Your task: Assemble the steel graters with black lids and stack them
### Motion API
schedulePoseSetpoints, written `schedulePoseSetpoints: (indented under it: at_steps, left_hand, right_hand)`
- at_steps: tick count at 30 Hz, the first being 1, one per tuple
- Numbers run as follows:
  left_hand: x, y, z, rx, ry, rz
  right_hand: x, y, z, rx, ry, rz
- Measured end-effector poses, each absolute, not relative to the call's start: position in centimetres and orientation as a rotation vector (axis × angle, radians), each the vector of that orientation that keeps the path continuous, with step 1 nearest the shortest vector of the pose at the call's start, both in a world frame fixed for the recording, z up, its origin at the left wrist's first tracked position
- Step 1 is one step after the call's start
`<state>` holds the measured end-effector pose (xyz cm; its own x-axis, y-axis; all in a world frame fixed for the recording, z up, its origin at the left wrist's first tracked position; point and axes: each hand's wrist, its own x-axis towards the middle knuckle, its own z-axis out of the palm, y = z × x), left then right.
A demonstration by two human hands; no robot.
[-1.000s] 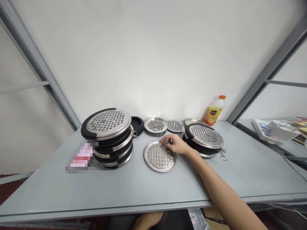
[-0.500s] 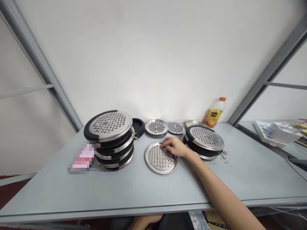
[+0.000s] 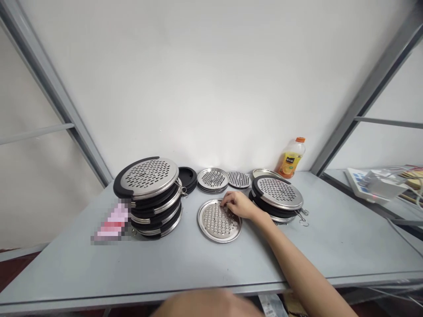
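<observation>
A round perforated steel disc lies flat on the grey table in the middle. My right hand reaches in from the lower right and rests on the disc's far right rim, fingers curled onto it. My left hand shows only as a blurred shape at the bottom edge, below the table's front; its fingers cannot be made out. Left of the disc stands a tall stack of black-rimmed steel graters. A lower stack of the same graters sits just right of my right hand.
Behind the disc lie a black ring, a small pile of perforated discs, a slotted disc and a plain steel plate. An orange juice bottle stands by the wall. A blurred pink item lies at the left.
My right hand has slid slightly forward and its fingers have curled onto the disc's rim. My left hand has risen into view at the bottom edge.
</observation>
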<state>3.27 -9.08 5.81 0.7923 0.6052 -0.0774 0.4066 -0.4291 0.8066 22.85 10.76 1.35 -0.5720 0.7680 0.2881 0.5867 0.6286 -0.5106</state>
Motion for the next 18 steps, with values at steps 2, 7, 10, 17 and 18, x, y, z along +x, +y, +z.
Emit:
schedulePoseSetpoints:
  at_steps: [2, 7, 10, 17, 18]
  left_hand:
    - [2.7, -6.3, 7.5, 2.108, 0.755, 0.389]
    - [2.8, 1.2, 6.6, 2.226, 1.121, 0.946]
    - [2.8, 3.1, 4.2, 2.382, 1.197, 0.861]
    - [1.7, 3.6, 1.5, 2.453, 1.299, 0.726]
    - [1.5, 3.7, 1.4, 2.437, 1.301, 0.711]
  right_hand:
    - [22.8, 10.7, 1.4, -1.060, -2.353, 0.499]
    - [22.8, 10.7, 1.2, -1.069, -2.324, 0.478]
    - [22.8, 10.9, 1.0, -1.084, -2.316, 0.484]
    - [22.6, 10.8, 1.2, -1.107, -2.329, 0.476]
    - [22.5, 10.8, 1.3, -1.110, -2.335, 0.470]
